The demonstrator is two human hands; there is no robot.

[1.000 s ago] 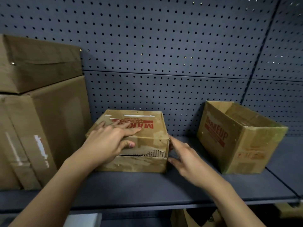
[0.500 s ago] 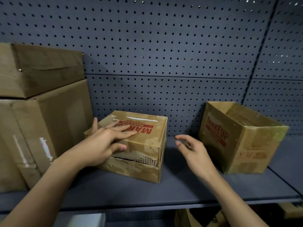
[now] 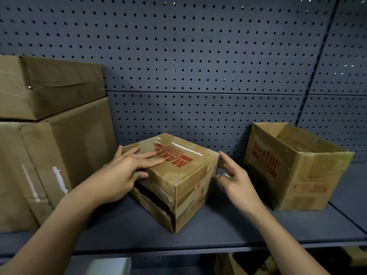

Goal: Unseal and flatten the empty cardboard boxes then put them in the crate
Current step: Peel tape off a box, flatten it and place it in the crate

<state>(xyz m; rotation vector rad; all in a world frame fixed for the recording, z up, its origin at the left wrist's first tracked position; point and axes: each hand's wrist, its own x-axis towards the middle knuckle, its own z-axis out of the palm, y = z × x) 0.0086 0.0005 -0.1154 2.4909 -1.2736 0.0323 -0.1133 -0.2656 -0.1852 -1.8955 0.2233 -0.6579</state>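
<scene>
Here's the sealed box [image 3: 184,175], red lettering upside down on its lid, sitting on the grey shelf [image 3: 218,227] with one corner turned towards us and a torn strip of corrugation showing on its front face. The left hand [image 3: 123,175] lies across the lid, fingers straight and flat, thumb tucked against the front face. The right hand [image 3: 236,181] comes in at the box's right side, fingers spread and relaxed, a ring [image 3: 227,175] on one of them, holding nothing; whether it touches the cardboard I cannot tell.

Tight quarters on the left: a big lower carton [image 3: 59,165] stands just beside the box with an upper carton [image 3: 51,86] stacked on it. To the right, apart from the hand, an open box [image 3: 294,171] marked MAKEUP stands with its top open. The pegboard wall [image 3: 198,56] closes off the back. Below the shelf edge, more cardboard [image 3: 234,264] and a pale object [image 3: 99,265] peek out
</scene>
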